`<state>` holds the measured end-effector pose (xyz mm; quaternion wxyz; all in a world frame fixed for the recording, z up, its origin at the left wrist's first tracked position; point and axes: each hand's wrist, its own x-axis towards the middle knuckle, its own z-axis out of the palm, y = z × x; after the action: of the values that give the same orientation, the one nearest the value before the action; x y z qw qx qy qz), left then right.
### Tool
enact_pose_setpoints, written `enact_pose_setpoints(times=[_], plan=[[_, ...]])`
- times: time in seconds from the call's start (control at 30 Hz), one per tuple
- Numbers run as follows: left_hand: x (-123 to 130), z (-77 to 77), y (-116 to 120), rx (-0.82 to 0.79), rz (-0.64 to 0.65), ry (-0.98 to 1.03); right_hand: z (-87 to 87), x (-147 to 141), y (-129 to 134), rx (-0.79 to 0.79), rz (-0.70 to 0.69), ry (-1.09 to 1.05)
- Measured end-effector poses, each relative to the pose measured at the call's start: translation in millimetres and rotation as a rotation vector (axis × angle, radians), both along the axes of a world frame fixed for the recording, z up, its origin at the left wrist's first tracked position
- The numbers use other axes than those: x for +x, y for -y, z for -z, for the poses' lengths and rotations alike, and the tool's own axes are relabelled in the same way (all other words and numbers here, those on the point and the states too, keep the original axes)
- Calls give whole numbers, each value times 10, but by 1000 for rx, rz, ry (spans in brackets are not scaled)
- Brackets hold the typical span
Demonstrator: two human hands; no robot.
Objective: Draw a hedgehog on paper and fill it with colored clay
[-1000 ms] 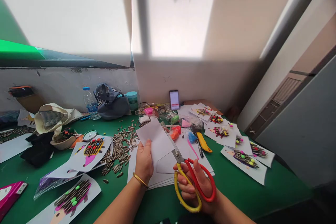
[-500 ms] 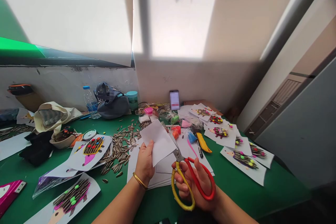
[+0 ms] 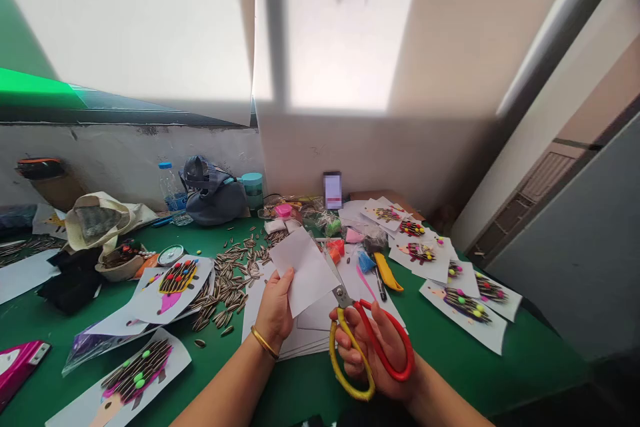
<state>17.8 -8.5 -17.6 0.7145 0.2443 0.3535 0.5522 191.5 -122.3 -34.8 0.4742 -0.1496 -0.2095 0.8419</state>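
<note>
Right hand (image 3: 393,347): your fingers are wrapped around the scissors (image 3: 343,295), loops spread; spread is wider than one second ago.
Left hand (image 3: 276,307): you pinch a white sheet (image 3: 306,273), thumb flat on top, just left of the scissors.
Sheet shift: moved rightward since a second ago; same left-hand grip.
Hidden: your left fingers, under the sheet; blades partly screened by its edge, tips hard to make out against the clutter beyond.
Scissors axis: blades point away from you, slanting left; red and yellow loops lie toward you.
Sheet axis: long side slants the same way, roughly along the blades.
Paper stack (image 3: 310,345): near side of the scissors, to their left, partly covered by your left hand.
Striped seeds (image 3: 233,280): loose, left of the scissors.
Black pen (image 3: 383,290): right of the scissors.
Seed cards (image 3: 470,307): overlapping, well right of the scissors.
Nearest card (image 3: 137,373): far left of the scissors, cut off by the bottom edge.
Phone (image 3: 333,190): upright, beyond the scissors.
</note>
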Motion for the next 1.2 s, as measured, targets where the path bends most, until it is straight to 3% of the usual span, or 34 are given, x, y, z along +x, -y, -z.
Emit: enact_pose_setpoints(times=[0.3, 0.73, 1.2], plan=[[-37, 15, -38, 29, -30, -8, 15, 19, -18, 11, 29, -19], [-38, 5, -50, 22, -37, -51, 199, 28, -50, 0, 75, -24], [-80, -2, -56, -22, 73, -35, 75, 31, 52, -37, 51, 33]])
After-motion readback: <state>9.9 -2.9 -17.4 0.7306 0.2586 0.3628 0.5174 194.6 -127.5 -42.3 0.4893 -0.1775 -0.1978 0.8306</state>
